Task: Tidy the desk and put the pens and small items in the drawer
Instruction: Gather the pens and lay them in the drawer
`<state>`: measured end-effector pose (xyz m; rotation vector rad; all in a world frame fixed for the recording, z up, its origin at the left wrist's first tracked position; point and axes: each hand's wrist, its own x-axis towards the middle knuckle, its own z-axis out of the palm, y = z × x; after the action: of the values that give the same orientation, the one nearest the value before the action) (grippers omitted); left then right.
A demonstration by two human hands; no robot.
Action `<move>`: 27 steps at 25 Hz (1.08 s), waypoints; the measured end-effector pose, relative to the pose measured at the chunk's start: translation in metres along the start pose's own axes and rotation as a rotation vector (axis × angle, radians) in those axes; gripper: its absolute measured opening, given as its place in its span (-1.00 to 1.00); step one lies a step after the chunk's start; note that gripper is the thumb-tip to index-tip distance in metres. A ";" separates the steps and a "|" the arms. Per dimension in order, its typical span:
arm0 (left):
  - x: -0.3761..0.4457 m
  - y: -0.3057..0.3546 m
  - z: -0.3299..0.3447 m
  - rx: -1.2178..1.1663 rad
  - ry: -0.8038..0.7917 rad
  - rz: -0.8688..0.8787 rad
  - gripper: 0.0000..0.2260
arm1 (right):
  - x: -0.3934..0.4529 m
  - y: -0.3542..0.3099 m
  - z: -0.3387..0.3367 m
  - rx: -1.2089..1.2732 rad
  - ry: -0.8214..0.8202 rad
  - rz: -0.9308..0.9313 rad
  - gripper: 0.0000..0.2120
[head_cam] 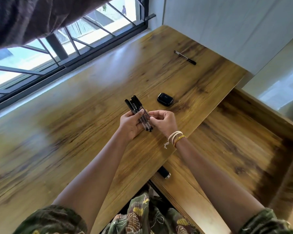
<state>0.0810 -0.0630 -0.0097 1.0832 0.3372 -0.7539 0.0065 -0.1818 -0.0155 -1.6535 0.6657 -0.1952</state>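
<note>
My left hand (131,123) grips a bundle of several black-capped clear pens (137,105) above the middle of the wooden desk (74,115). My right hand (164,120) pinches the lower end of the bundle with its fingertips. A small black earbud case (165,100) lies on the desk just beyond my right hand. One more black pen (185,57) lies alone near the desk's far right corner. The drawer (243,141) stands pulled open at the right, below the desk's edge, with a black and silver cylinder (164,172) in its near left corner.
A barred window (57,44) and a dark curtain (32,17) run along the desk's far left side. A white wall (227,22) stands behind the far end. My patterned green clothing (142,217) shows at the bottom.
</note>
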 end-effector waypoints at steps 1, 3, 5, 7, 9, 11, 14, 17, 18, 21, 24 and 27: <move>0.001 0.002 -0.001 -0.003 -0.018 -0.007 -0.76 | 0.001 -0.001 0.000 -0.087 -0.002 -0.040 -0.81; 0.004 0.005 -0.003 0.013 -0.043 -0.011 -0.76 | 0.001 -0.007 0.001 -0.290 -0.034 -0.133 -0.77; 0.007 0.007 -0.002 0.026 -0.047 -0.002 -0.82 | 0.004 -0.012 0.005 -0.493 -0.070 -0.228 -0.72; 0.013 0.011 0.001 0.015 -0.027 0.012 -0.88 | 0.010 -0.015 0.011 -0.593 -0.074 -0.282 -0.68; 0.021 0.014 0.004 0.011 0.018 0.016 -0.89 | 0.015 -0.017 0.016 -0.573 -0.041 -0.270 -0.72; 0.029 0.016 0.007 0.023 0.055 0.015 -0.85 | 0.021 -0.017 0.017 -0.512 0.028 -0.243 -0.78; 0.036 0.013 0.012 -0.004 0.058 0.014 -0.83 | 0.029 -0.023 0.011 -0.490 0.102 -0.267 -0.80; 0.048 0.013 0.026 -0.039 0.093 0.014 -0.88 | 0.054 -0.039 0.001 -0.531 0.098 -0.336 -0.82; 0.053 0.016 0.032 -0.044 0.114 0.015 -0.89 | 0.066 -0.046 -0.002 -0.550 0.109 -0.349 -0.83; 0.068 0.030 0.054 -0.032 0.140 0.039 -0.90 | 0.100 -0.065 -0.013 -0.573 0.181 -0.377 -0.84; 0.087 0.040 0.067 0.019 0.155 0.066 -0.89 | 0.132 -0.068 -0.025 -0.620 0.179 -0.353 -0.83; 0.103 0.039 0.069 0.092 0.178 0.068 -0.86 | 0.170 -0.059 -0.046 -0.726 0.202 -0.342 -0.81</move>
<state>0.1736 -0.1542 -0.0137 1.2469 0.4176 -0.6186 0.1417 -0.3065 0.0091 -2.4724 0.6374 -0.4024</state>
